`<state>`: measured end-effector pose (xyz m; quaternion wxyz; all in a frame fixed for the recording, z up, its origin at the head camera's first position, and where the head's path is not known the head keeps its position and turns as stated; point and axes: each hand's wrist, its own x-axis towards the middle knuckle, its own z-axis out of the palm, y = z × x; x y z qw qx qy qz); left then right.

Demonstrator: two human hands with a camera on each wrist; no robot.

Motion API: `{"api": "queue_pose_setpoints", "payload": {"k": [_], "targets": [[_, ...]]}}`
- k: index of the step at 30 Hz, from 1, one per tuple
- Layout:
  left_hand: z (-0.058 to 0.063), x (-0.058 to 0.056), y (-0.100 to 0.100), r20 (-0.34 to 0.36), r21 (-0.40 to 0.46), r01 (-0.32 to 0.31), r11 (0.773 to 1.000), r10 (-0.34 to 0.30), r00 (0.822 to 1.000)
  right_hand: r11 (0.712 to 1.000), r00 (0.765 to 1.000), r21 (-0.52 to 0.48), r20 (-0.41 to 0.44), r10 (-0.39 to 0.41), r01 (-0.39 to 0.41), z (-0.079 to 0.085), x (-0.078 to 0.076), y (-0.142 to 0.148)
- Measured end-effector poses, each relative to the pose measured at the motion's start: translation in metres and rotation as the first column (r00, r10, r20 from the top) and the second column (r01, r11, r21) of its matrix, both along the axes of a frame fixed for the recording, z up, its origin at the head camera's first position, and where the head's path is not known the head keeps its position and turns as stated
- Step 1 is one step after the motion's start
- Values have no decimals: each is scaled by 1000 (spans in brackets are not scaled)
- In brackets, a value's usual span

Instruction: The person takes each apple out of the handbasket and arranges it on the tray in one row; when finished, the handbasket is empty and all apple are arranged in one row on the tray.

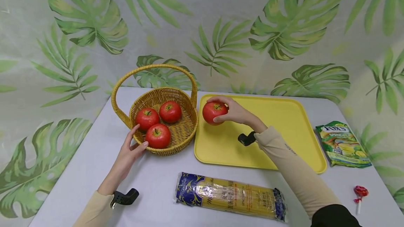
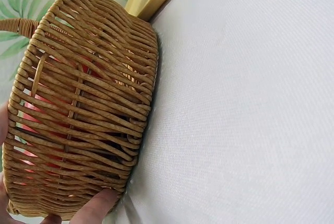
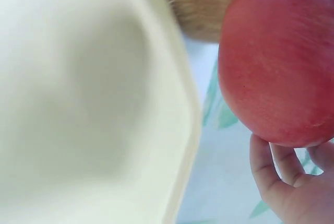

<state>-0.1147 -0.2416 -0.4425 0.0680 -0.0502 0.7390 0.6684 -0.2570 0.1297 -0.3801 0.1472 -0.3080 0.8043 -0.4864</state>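
My right hand (image 1: 235, 110) holds a red apple (image 1: 210, 115) between thumb and fingers, over the left part of the yellow tray (image 1: 274, 129). The right wrist view shows that apple (image 3: 282, 67) large, above the tray's edge, with fingertips against its underside. To the left, a wicker basket (image 1: 181, 144) with a tall arched handle stands on the table, holding three red apples (image 1: 158, 136). My left hand (image 1: 127, 155) grips the basket's near left rim. In the left wrist view, its thumb (image 2: 96, 205) lies against the woven wall, other fingers mostly out of frame.
A spaghetti packet (image 1: 233, 196) lies in front of the tray. Right of the tray are a green Fox's candy bag (image 1: 344, 144) and, nearer, a red lollipop (image 1: 361, 191). Leaf-patterned cloth (image 1: 217, 45) hangs behind the white table (image 1: 151, 185).
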Motion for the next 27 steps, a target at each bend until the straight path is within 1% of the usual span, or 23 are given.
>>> {"api": "queue_pose_setpoints", "payload": {"k": [6, 11, 16, 23, 27], "targets": [[0, 0, 0, -1, -5, -2, 1000, 2, 1000, 994, 996, 78, -52, -68, 72, -19, -2, 12], [-1, -1, -1, -1, -3, -4, 1000, 4, 1000, 989, 993, 122, -87, -79, 89, -35, -4, 11], [-2, -1, -1, 1, 1, -3, 1000, 3, 1000, 981, 988, 168, -136, -70, 92, -46, -3, 5], [-1, 0, -1, 5, 2, -7, 1000, 7, 1000, 985, 981, 158, -192, -39, 70, -54, -1, -4], [0, 0, 0, 3, 1, -8, 1000, 8, 1000, 984, 981, 168, -190, -22, 55, -56, -1, -5]]}}
